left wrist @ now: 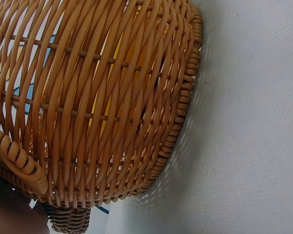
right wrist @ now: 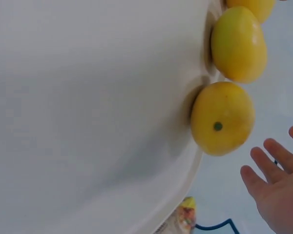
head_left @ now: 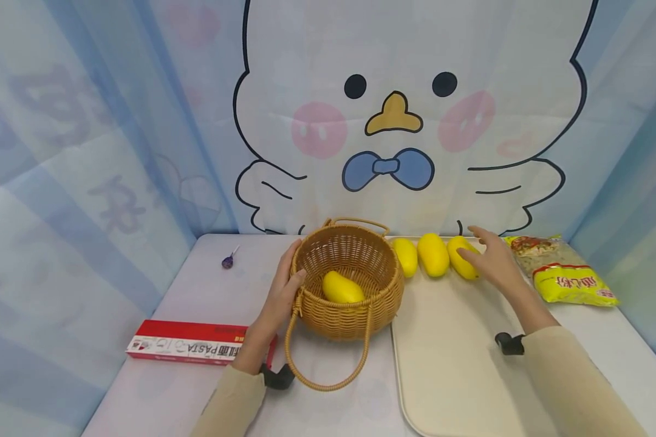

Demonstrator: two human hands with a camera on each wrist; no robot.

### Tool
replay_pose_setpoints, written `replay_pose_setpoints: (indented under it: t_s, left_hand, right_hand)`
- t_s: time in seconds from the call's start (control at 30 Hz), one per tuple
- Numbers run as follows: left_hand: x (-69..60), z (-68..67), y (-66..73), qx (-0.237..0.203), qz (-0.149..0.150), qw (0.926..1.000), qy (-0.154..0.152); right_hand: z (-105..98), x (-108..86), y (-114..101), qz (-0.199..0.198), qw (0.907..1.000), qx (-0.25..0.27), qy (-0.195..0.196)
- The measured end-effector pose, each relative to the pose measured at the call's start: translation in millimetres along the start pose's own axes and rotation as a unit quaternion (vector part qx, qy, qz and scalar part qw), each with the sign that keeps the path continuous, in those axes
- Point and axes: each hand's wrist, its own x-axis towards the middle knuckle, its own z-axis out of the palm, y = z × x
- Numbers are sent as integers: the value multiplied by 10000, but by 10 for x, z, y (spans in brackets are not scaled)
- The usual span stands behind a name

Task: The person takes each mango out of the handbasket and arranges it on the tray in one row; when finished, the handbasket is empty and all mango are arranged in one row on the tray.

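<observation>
A brown wicker basket (head_left: 347, 315) with two handles stands at the middle of the table, a yellow mango (head_left: 341, 287) lying inside. My left hand (head_left: 277, 297) holds the basket by its left side, thumb near the rim. In the left wrist view, the basket's weave (left wrist: 102, 97) fills much of the picture and yellow shows through it. Three more mangoes lie at the far end of the tray: a left one (head_left: 405, 257), a middle one (head_left: 433, 255) and a right one (head_left: 463, 257). Beside the right mango (right wrist: 222, 118), my right hand (head_left: 492, 258) hangs with fingers spread, holding nothing.
The cream tray (head_left: 454, 358) has a raised rim and lies right of the basket. A yellow food bag (head_left: 565, 273) lies to its right. At left are a red and white pasta box (head_left: 188, 343) and a small lollipop (head_left: 228, 262). A printed curtain (head_left: 388, 209) hangs behind.
</observation>
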Motion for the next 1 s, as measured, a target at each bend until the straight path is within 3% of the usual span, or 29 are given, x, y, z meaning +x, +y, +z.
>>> replay_pose_setpoints:
  t_s: [0.4,0.77,1.0]
  left_hand:
    - [0,4,8,54,-39,10000,19]
    - [-5,5,5,20,-16,10000,30]
    - [1,6,12,-29,29,10000,22]
  right_hand:
    - [-143,-52,-441,-287,9992,-31,-270]
    - [-124,-149,-924,-1200,9913,418,-352]
    - [-97,-210,-1163,-1597,9846,414,-579]
